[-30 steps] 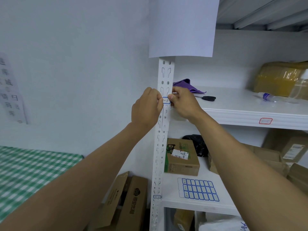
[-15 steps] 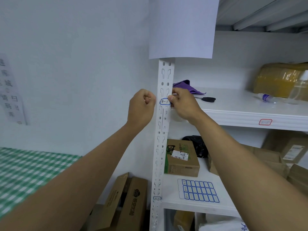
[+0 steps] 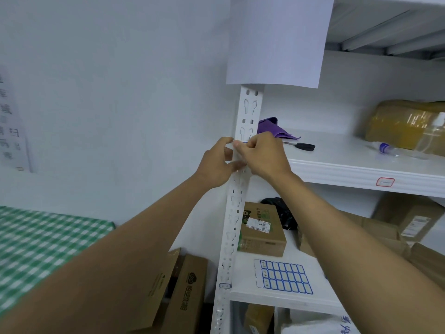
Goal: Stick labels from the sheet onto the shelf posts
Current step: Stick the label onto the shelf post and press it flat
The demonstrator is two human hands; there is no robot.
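Note:
The white slotted shelf post [image 3: 248, 109] rises in the middle of the view. My left hand [image 3: 215, 163] clasps the post's left edge between thumb and fingers at the height of the upper shelf. My right hand [image 3: 261, 155] is curled over the post's front at the same height. Its fingertips press on the blue-edged label [image 3: 245, 142], of which only a sliver shows. The label sheet [image 3: 284, 277], with blue-framed labels, lies flat on the lower shelf [image 3: 277, 298]. A second label [image 3: 225, 286] is stuck on the post lower down.
A white paper sheet [image 3: 277, 39] hangs over the post's top. On the upper shelf [image 3: 361, 174] lie scissors [image 3: 304, 146], a purple cloth [image 3: 274, 128] and a taped parcel [image 3: 407, 126]; a red label [image 3: 385, 182] marks its edge. Cardboard boxes [image 3: 262, 230] stand below. A green checked cloth [image 3: 36, 249] lies left.
My right hand has slid left over the label and now hides it. My left hand has come back against the post's left edge. The camera has moved closer.

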